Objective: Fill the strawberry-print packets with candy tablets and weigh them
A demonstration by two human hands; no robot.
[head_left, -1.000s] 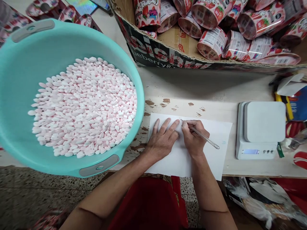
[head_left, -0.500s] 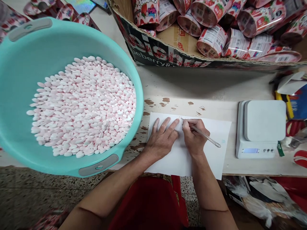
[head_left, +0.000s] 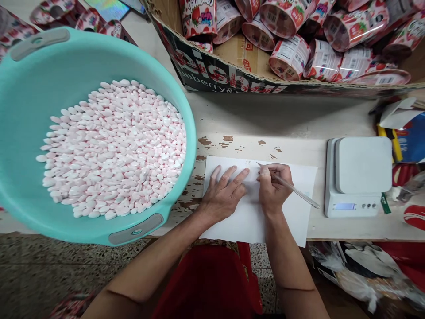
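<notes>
A sheet of white paper (head_left: 232, 226) lies on the worn tabletop in front of me. My left hand (head_left: 224, 192) rests flat on its left half, fingers spread. Between the thumb and fingers of my right hand (head_left: 274, 188) is a slim clear-barrelled pen (head_left: 300, 196), its tip close to the paper's top edge. Small faint marks show on the sheet just left of the tip. Left of the paper stands a turquoise basin (head_left: 33, 84) with many pale pink oval candies (head_left: 116, 150) in it.
At the back is a cardboard box (head_left: 199, 73) of strawberry-printed cups (head_left: 292, 57). A white digital scale (head_left: 361, 166) with a lit display stands right of the paper. More printed packaging (head_left: 53, 13) lies behind the basin. Plastic bags (head_left: 358, 274) sit below the table's front edge at right.
My right hand and the pen have shifted slightly right along the paper's top, uncovering small marks. The left hand stays in place. The whole view has shifted a little.
</notes>
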